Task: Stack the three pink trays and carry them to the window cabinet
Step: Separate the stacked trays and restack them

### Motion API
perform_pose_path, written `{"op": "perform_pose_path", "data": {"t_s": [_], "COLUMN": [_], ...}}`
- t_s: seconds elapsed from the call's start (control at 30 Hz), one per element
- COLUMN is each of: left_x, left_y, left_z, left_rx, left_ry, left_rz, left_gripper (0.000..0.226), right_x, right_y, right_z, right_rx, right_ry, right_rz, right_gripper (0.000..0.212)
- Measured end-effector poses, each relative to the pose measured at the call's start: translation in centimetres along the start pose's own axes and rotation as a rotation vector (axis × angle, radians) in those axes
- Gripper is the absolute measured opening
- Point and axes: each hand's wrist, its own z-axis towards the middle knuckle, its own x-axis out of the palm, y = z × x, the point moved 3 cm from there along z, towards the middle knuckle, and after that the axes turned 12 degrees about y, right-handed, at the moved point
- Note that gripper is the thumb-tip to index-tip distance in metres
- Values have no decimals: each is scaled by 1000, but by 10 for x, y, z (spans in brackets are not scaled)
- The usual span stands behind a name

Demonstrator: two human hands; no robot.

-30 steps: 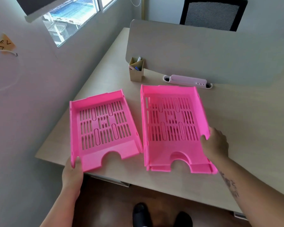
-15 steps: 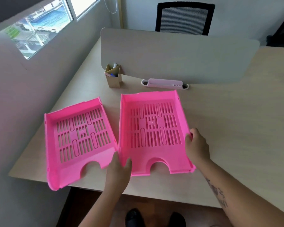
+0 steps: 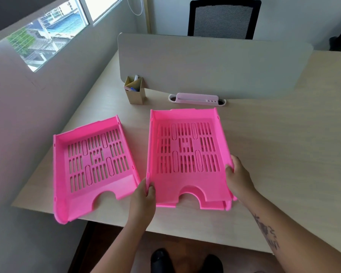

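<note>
Two pink slotted trays are nested one inside the other as a stack (image 3: 187, 152) in the middle of the desk; the lower one's front edge peeks out below. My left hand (image 3: 144, 196) grips the stack's left wall near the front corner. My right hand (image 3: 237, 178) grips its right wall. A third pink tray (image 3: 95, 164) lies alone to the left, turned slightly, its front left corner hanging over the desk edge. Neither hand touches it.
A cardboard pen holder (image 3: 135, 89) and a pale pink organiser (image 3: 197, 98) stand behind the trays against a grey divider panel (image 3: 215, 64). A wall with a window (image 3: 47, 34) runs along the left. A black chair (image 3: 222, 18) is beyond the divider. My shoes (image 3: 185, 261) show below the desk edge.
My left hand left the lone tray's front corner and moved right onto the stack's left wall. My right hand stayed on the right wall. The view shifted.
</note>
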Motion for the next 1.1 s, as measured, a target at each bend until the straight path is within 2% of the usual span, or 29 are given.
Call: {"op": "perform_pose_path", "data": {"t_s": [0.27, 0.47, 0.63, 0.77, 0.9, 1.0, 1.1], "left_x": [-2, -3, -3, 5, 9, 17, 22], "left_y": [4, 5, 11, 12, 6, -1, -3], "left_z": [9, 9, 8, 6, 14, 24, 28], "left_rx": [-66, -52, -65, -101, -117, -110, -114], "left_ry": [75, 75, 85, 78, 128, 229, 227], "left_rz": [-105, -58, -39, -106, -170, -135, -81], "left_gripper": [33, 25, 28, 29, 30, 36, 40], "right_x": [10, 10, 9, 7, 0, -6, -9], "right_y": [-8, -12, -14, -9, -12, -25, -33], "right_z": [-9, -10, -15, -11, -14, -19, -17], "right_rx": [41, 47, 36, 40, 58, 101, 117], "right_ry": [-29, -14, 25, 16, -26, -92, -110], "right_rz": [54, 43, 20, 17, 30, 64, 85], "right_gripper": [39, 39, 37, 38, 39, 39, 41]}}
